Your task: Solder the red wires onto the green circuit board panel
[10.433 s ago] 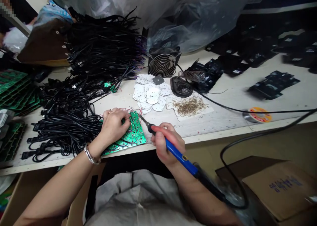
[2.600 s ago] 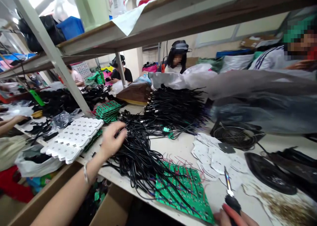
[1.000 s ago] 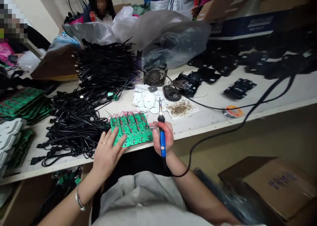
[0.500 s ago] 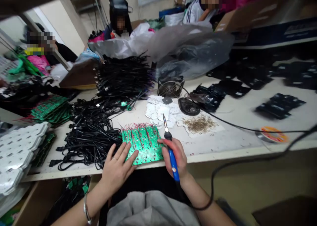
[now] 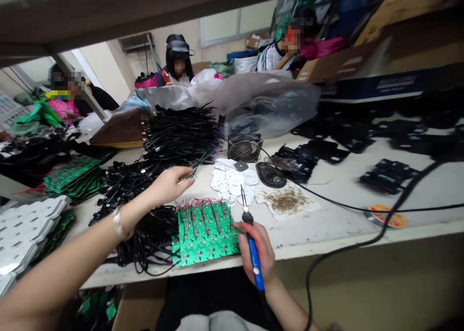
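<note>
My right hand [image 5: 260,253] is closed around the blue handle of a soldering iron [image 5: 255,261], its metal tip pointing up and away from me. Beneath its fingertips lies the right edge of a green circuit board panel [image 5: 208,237] with rows of thin red and black wires. My left hand [image 5: 176,183] is raised beyond the panel, beside the heap of black cables [image 5: 130,191]. Its thumb and fingers are apart, and a sliver of green shows behind them. Whether the fingertips touch anything there is unclear.
White pads [image 5: 227,181], a small fan [image 5: 244,148], a black round stand [image 5: 270,175] and a paper with brown shavings [image 5: 288,199] lie beyond the panel. A solder spool [image 5: 386,216] and black plastic housings [image 5: 389,176] stand right. White trays [image 5: 31,229] are left; co-workers sit opposite.
My left hand has lifted off the circuit board panel and moved forward to the cables. The right hand keeps the soldering iron at the panel's right edge. The camera view has tilted up.
</note>
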Motion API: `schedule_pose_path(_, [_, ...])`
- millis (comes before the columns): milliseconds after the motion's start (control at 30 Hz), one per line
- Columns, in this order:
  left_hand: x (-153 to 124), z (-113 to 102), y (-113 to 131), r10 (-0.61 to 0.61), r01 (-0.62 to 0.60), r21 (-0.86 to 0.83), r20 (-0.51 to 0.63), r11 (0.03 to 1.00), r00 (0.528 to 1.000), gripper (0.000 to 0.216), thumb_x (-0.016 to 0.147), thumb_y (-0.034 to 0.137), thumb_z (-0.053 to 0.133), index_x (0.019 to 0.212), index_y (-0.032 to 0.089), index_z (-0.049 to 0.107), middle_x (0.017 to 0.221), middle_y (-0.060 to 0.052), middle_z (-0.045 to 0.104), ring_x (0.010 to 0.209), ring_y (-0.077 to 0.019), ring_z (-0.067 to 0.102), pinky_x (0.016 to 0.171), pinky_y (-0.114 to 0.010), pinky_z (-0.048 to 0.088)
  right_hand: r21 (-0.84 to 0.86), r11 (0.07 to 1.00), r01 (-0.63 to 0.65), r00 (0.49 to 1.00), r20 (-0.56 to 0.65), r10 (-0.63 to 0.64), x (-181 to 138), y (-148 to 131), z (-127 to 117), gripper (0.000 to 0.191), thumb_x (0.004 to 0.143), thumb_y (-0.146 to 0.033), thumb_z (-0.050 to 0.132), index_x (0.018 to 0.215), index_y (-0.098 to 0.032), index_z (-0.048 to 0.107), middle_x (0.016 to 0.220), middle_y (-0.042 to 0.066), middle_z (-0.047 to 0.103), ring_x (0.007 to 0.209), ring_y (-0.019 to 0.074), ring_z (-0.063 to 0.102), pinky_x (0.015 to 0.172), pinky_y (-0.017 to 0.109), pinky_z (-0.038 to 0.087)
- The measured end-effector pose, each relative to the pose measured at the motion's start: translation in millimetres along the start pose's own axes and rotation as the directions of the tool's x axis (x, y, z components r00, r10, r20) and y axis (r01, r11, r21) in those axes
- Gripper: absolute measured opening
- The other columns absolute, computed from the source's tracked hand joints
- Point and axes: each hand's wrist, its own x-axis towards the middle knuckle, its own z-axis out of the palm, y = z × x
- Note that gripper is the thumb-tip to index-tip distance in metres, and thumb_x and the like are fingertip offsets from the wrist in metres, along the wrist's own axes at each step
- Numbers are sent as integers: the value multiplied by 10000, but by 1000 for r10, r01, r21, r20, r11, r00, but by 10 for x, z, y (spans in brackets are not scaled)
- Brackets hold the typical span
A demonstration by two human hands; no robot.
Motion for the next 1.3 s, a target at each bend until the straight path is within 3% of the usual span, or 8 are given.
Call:
schedule_pose_path(167, [1040,366,169,-136,137,65,-13,988,991,497,870,328,640,1308,123,526,1248,-171,611,1152,-294,589,976,-451,487,30,999,-25,997,-71,27,-8,-1,1,327,889,-81,511,1187,-211,548,890,68,665,802,190,665,687,330,592])
schedule_pose_path(333, [1268,455,259,-151,157,71,-85,985,985,311,955,288,521,1233,155,569,1195,-114,619,1039,-212,624,905,-406,534,81,989,-126,976,-167,139,6,-9,10,285,908,-115,496,1166,-224,550,849,48,652,761,181,662,665,324,590])
schedule_pose_path(500, [793,-213,170,10,17,128,-205,992,979,419,953,287,423,1337,166,539,1271,-91,611,1164,-235,570,1037,-363,437,146,975,-169,965,-179,194,-7,-9,-4,273,919,-132,489,1168,-229,546,854,44,649,776,174,652,676,326,583])
schedule_pose_path(667, [-398,-694,-248,439,-342,479,-104,809,893,504,893,610,372,1143,319,699,754,-18,645,603,-155,576,571,-265,462,222,948,-226,950,-164,265,-112,43,3,300,925,-141,493,1208,-235,526,905,45,652,812,181,660,742,377,571])
schedule_pose_path(800, [-1171,-416,-590,472,-402,521,-3,753,881,442,958,500,318,1049,360,727,671,-4,652,511,-142,547,482,-261,408,228,945,-232,952,-146,269,-146,59,4,290,929,-167,501,1208,-243,524,897,33,655,789,185,672,761,406,560])
schedule_pose_path(967, [-1401,-76,-678,452,-358,598,-8,717,892,596,972,566,223,1016,263,734,848,-74,700,747,-225,630,629,-337,464,202,962,-181,973,-106,205,-98,32,-11,311,918,-123,512,1204,-240,549,891,44,649,794,178,646,709,365,566])
schedule_pose_path(1133, [-1313,6,-139,439,-332,448,-159,830,884,414,957,499,423,1131,200,651,1060,-105,683,914,-248,625,764,-379,469,136,983,-125,985,-99,139,-59,-4,-10,318,902,-94,521,1181,-240,562,851,40,650,780,183,631,697,363,560])
schedule_pose_path(1300, [-1108,526,443,390,-321,273,-257,907,884,243,956,323,500,1003,177,689,927,-72,709,836,-207,626,704,-336,438,39,997,-69,994,-84,72,-18,-21,-8,284,889,-77,529,1125,-226,581,819,36,642,745,171,622,663,322,545])
